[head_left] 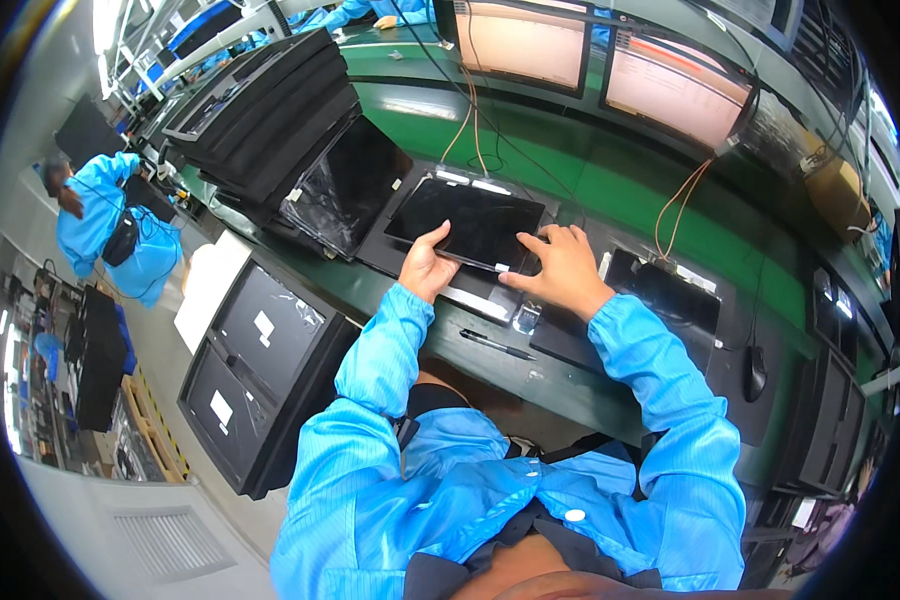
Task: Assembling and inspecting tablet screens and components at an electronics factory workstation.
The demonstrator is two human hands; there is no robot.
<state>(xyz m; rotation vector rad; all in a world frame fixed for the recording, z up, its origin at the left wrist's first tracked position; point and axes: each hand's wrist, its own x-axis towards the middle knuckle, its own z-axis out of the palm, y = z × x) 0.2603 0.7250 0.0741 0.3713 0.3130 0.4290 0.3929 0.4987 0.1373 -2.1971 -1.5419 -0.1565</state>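
A dark rectangular display panel (465, 220) lies tilted over a black base on the bench in front of me. My left hand (427, 265) grips its near left corner, thumb on top and the other fingers hidden beneath. At the near right corner, my right hand (562, 272) holds the edge with thumb and fingers spread around it. The right thumb tip is beside a small white tab (502, 268) on the panel's near edge. Right of that hand, a second dark panel (660, 290) rests on a black mat, with thin cables running to it.
Left stands a tall stack of black trays (260, 120), with a film-covered panel (345, 185) before it. A black tray (260, 365) with wrapped panels sits lower left. A pen (497, 344), a mouse (756, 372) and lit monitors (675, 80) surround the bench. A person (120, 230) in blue stands far left.
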